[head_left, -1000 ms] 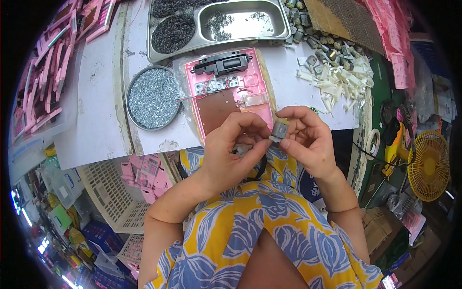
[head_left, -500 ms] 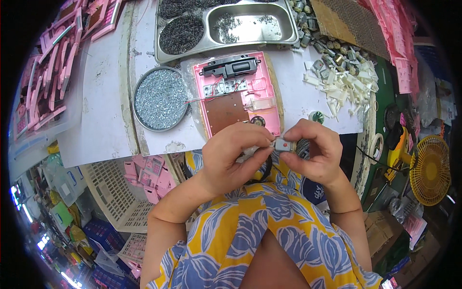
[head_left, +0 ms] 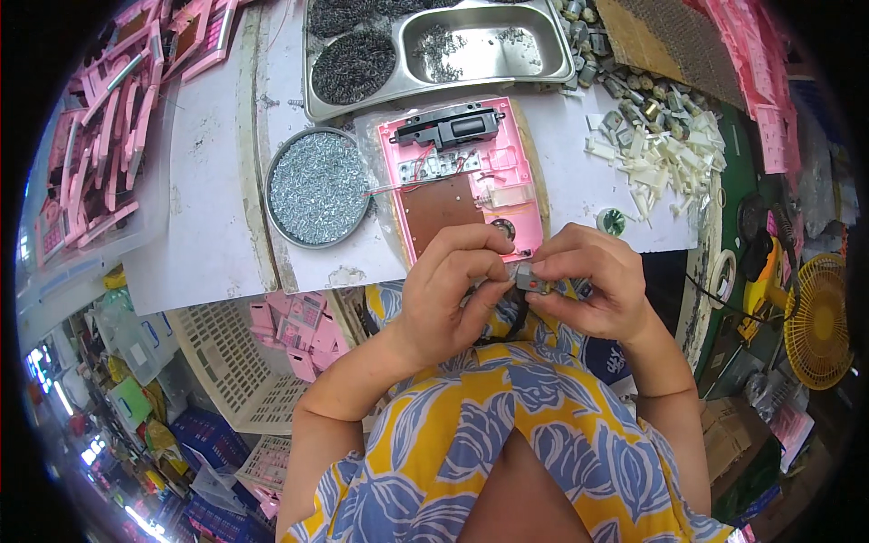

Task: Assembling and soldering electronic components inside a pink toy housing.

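Gripping a small grey motor (head_left: pixel 528 277) between thumb and fingers, the right hand (head_left: pixel 597 276) holds it by the near edge of an open pink casing (head_left: pixel 536 226) and covers part of its far end. Curled in toward the motor's other end, the fingers of the left hand (head_left: pixel 453 290) mask what lies between them, so I cannot tell whether they pinch anything. Its knuckles also overlap the casing's near edge and the lower part of a brown panel (head_left: pixel 444 210); a dark round part (head_left: pixel 503 229) beside the fingertips is only partly visible. Thin red wires (head_left: pixel 389 190) blur where they cross toward a dish (head_left: pixel 271 213) of tiny screws, too fine to separate. Farther off on the tabletop (head_left: pixel 204 199), the upper edge cuts off a metal tray (head_left: pixel 489 88) of dark springs (head_left: pixel 353 68), while a cardboard sheet (head_left: pixel 665 45) hides some of the heaped motors (head_left: pixel 629 109).
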